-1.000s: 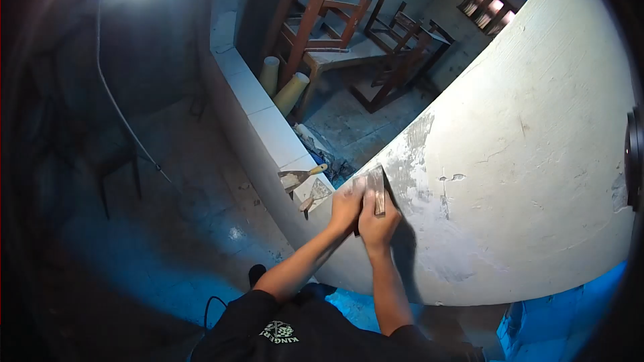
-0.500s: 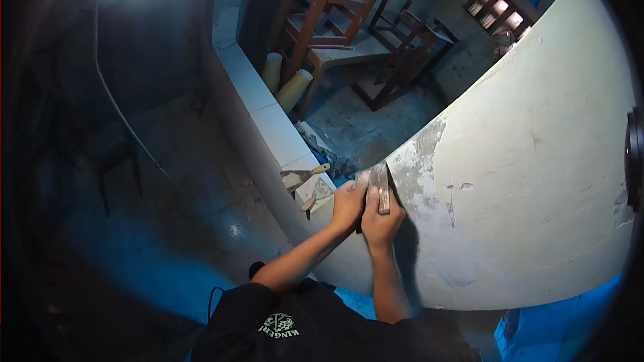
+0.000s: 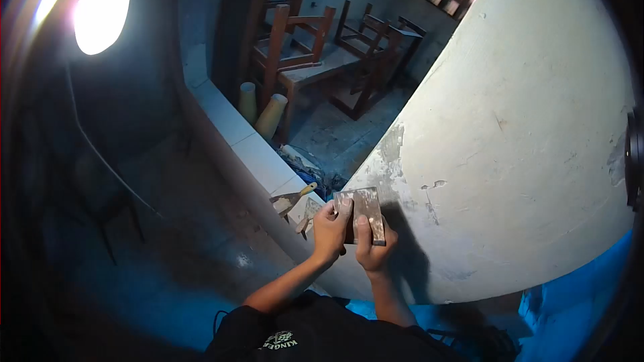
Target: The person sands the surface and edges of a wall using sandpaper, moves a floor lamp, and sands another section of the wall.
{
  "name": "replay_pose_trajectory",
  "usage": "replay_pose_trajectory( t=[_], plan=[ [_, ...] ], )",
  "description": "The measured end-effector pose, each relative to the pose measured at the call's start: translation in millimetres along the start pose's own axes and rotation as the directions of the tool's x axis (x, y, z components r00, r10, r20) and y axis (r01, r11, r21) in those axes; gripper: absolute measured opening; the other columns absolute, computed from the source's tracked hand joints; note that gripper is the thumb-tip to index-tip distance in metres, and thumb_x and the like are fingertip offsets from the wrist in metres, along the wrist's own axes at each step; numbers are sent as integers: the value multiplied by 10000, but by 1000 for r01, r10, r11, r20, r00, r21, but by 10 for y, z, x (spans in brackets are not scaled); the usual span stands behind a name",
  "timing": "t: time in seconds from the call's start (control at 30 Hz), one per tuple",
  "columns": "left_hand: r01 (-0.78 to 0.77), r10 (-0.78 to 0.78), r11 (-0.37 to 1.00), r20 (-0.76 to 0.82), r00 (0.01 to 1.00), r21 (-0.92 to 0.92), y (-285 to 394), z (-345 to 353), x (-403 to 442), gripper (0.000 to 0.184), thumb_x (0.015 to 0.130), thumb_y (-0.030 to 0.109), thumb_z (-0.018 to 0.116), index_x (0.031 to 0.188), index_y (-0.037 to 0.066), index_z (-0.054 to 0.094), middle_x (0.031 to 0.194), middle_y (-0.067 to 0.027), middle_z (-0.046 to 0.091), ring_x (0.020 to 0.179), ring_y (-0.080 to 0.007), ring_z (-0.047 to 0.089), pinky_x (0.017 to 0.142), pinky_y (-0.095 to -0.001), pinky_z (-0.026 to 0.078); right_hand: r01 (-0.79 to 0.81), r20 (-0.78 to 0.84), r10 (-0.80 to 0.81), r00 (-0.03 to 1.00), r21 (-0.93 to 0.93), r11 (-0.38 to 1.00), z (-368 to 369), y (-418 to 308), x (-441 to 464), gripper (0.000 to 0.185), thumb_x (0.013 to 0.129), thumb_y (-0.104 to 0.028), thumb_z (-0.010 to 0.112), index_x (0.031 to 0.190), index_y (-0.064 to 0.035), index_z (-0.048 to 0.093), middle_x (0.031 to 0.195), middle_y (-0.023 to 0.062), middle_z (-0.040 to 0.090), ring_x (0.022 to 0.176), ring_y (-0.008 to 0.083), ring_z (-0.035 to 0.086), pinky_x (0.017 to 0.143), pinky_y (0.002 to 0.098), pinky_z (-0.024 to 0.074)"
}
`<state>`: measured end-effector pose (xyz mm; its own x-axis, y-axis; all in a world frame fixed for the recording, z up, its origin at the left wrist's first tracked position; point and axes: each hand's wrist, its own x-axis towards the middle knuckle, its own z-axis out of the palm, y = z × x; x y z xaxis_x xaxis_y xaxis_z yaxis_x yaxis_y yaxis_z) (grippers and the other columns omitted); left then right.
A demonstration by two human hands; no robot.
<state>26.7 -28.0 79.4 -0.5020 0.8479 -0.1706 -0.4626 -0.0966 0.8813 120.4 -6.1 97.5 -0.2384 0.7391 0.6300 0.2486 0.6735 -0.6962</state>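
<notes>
clasping smeared flat metal (image 3: 368, 206), left grip (image 3: 329, 233) and right grip (image 3: 376, 255) closed.

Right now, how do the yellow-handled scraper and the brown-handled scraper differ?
Handle direction: the yellow-handled scraper points its handle up and right in the view; the brown-handled scraper points its handle down and left.
Nearness: the brown-handled scraper lies closer to the left hand than the yellow-handled scraper does.
Shared: both rest on the tiled ledge, neither in a grip.
</notes>
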Motion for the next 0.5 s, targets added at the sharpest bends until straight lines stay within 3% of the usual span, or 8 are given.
replay_pose_trajectory(
  t=[0.07,0.13,0.23,0.27,0.5],
  plan=[
    [-59,58,998,29,998,5,-179,23,-76,270,894,264,642,901,-4,612,718,-34,623,594,-56,544,496,-214,437,125,-120,-133,984,-69,990,-25,129,-195,143,875,-91,572,888,32,644,697,143,638,591,243,646,530,331,475],
    [-105,107,994,99,989,-28,-255,76,-138,242,864,193,681,938,-24,603,808,-60,645,682,-64,574,585,-221,473,24,-202,-21,979,9,1000,-50,119,-301,161,882,-99,568,916,38,647,719,137,644,589,218,638,531,312,471],
    [-154,144,986,159,977,57,-54,156,-76,254,849,179,698,949,-29,591,841,-80,650,697,-73,582,601,-228,483,32,-222,-16,975,66,997,-95,79,-134,173,889,-107,568,945,40,641,732,134,650,602,210,636,537,305,470],
    [-270,254,959,170,952,82,-76,202,67,248,856,186,690,928,-27,586,826,-76,646,692,-76,581,592,-223,480,34,-220,-24,975,43,998,-103,32,-20,165,893,-107,566,927,38,637,732,129,648,609,190,631,537,302,469],
    [-188,200,978,155,968,-86,315,368,188,247,875,202,674,933,-18,578,818,-68,642,679,-81,581,577,-222,475,26,-228,-11,974,63,998,-41,-220,359,155,897,-112,563,897,32,619,701,141,634,596,190,627,530,305,466]
  ],
)
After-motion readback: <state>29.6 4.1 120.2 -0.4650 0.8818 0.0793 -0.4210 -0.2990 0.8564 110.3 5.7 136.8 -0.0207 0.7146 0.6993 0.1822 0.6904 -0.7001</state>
